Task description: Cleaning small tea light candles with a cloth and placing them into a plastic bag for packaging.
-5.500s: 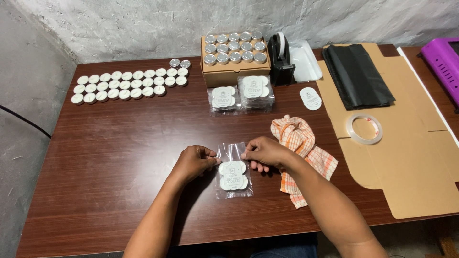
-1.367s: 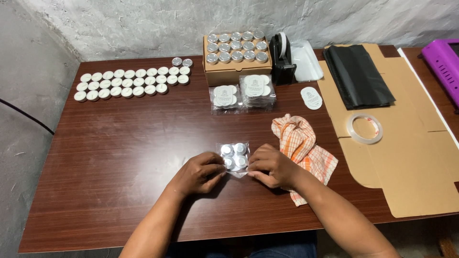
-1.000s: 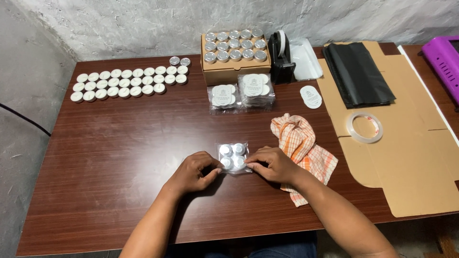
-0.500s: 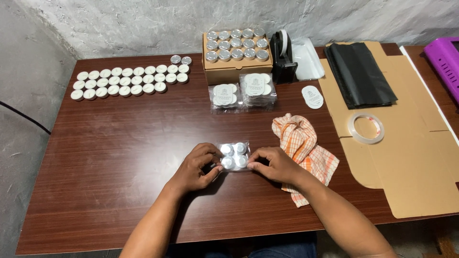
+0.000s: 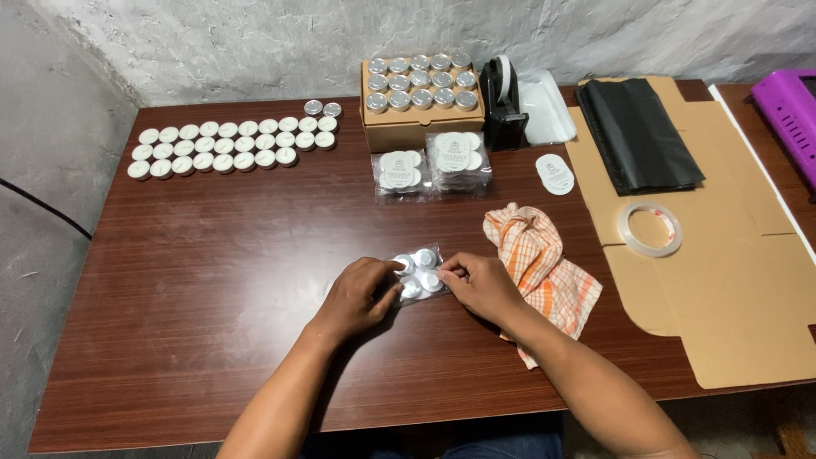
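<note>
Clear packet of small round tins (image 5: 418, 274) lies just left of frame centre on the brown table (image 5: 212, 255), squarely between your 2 hands. Your left hand (image 5: 361, 297) pinches its left edge; your right hand (image 5: 480, 285) pinches its right edge, both grasping it. Neither hand is nearer. Packet's long axis: cannot tell, too crumpled

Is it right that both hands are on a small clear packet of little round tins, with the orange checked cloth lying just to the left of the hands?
Not quite. In the head view the left hand and right hand do hold the clear packet of round tins, but the orange checked cloth lies to the right of the hands, not the left.
</note>
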